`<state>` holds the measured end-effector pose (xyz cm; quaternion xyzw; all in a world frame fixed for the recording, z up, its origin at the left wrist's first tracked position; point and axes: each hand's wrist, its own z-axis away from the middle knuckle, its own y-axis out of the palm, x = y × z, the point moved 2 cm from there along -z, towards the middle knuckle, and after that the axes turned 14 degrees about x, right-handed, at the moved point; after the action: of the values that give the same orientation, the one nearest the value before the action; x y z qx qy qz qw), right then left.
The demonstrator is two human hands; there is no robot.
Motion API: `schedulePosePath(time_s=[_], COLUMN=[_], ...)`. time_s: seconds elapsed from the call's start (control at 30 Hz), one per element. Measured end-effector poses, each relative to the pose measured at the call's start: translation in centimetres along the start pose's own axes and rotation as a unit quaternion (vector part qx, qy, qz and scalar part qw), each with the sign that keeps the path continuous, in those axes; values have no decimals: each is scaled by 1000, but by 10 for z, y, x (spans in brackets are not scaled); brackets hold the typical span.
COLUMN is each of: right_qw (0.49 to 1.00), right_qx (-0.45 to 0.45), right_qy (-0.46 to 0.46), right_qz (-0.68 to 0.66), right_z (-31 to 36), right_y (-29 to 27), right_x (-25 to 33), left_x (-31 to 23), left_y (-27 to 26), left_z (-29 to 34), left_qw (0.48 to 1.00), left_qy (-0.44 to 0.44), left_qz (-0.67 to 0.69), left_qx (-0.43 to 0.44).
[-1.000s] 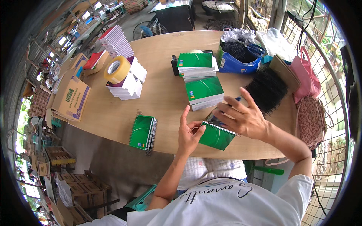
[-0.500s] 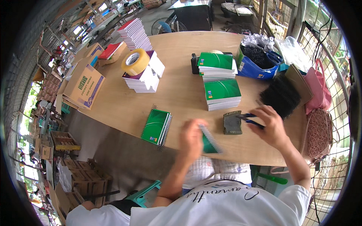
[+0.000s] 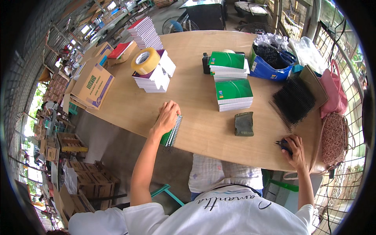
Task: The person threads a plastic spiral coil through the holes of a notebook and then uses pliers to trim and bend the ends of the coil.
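While the two hands are well apart, each engages a separate item; all positions are referred to the dark block on the wooden table.

Left hand: well to the left of the block, fingers bent down over the green spiral-bound notebooks; the hand hides much of the top cover, so whether it grips or merely rests cannot be told. Right hand: to the right of the block and nearer the person, closed around the dark-handled pliers; the tips point toward the block's side.

Green notebook stack: just beyond the block; its top cover bears pale curved lines and a small multicoloured printed mark in the lower left corner; a second green stack, similarly marked, lies farther beyond. Black wire spirals: beyond the block and to its right; blue container: farther beyond, filled with black coils.

Carton: far to the left of the block; green lettering, smaller dark lines of print and a purple band are visible on its side; tape roll: beyond the block to the left, set on a purple-covered stack. White shirt: on the person's side of the block, marked with dark cursive lettering.
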<state>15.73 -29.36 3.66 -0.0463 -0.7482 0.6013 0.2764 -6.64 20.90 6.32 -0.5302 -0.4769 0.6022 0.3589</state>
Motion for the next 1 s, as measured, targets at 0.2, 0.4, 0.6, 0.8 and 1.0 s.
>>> schedulePosePath(time_s=[0.2,0.4,0.6,0.8,1.0], right_qw=[993,995,997,999,992], right_qx=[-97,8,-15,-7,-111], right_qy=[-18,-89,-69,-47,-52], right_qz=[63,-33,-37,5,-32], right_z=[-16,-103,-33,10,-34], right_y=[5,49,24,-2,-39], right_x=[49,101,36,-16,22], left_x=[-38,-139,-125,-130,-127], left_y=[-15,-8,3,-3,-3], left_z=[-9,-103,-134,-136,-139], left_qw=[990,969,987,983,982], left_qy=[8,191,156,174,176], left_qz=[-49,113,32,44,59], left_qx=[-132,-109,9,30,38])
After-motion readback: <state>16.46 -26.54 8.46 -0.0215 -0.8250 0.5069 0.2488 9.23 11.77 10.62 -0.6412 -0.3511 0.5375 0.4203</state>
